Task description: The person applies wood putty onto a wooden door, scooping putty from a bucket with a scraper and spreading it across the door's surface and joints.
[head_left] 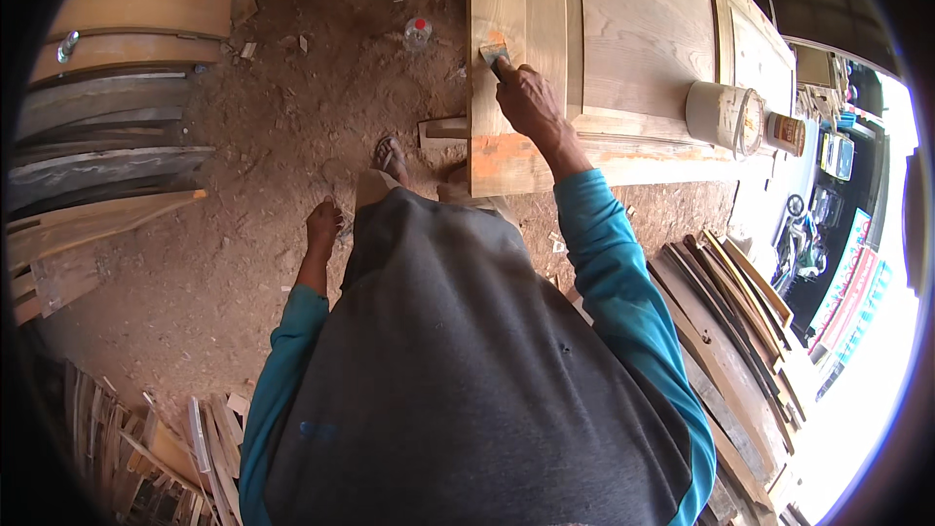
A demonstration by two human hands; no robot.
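Note:
My right hand point(532, 102) grips a putty knife point(497, 59), its flat blade on the pale wooden door panel point(638, 24). Orange filler shows by the blade and in a larger orange smear point(506, 148) near the panel's closest corner. To the left, my left hand point(324, 222) hangs low beside my leg, away from the panel. Its fingers are curled inward, and whether anything is in them is hidden. On the panel's right part stand a white, stained bucket point(716, 115) and a smaller brown-and-white tub point(785, 133).
A clear bottle with a red cap point(418, 32) lies on the brown dirt floor point(263, 127). Stacked boards point(107, 151) line the left side, wood scraps point(166, 448) the lower left. More planks point(726, 331) lean at the right, before a bright street with a motorbike point(804, 244).

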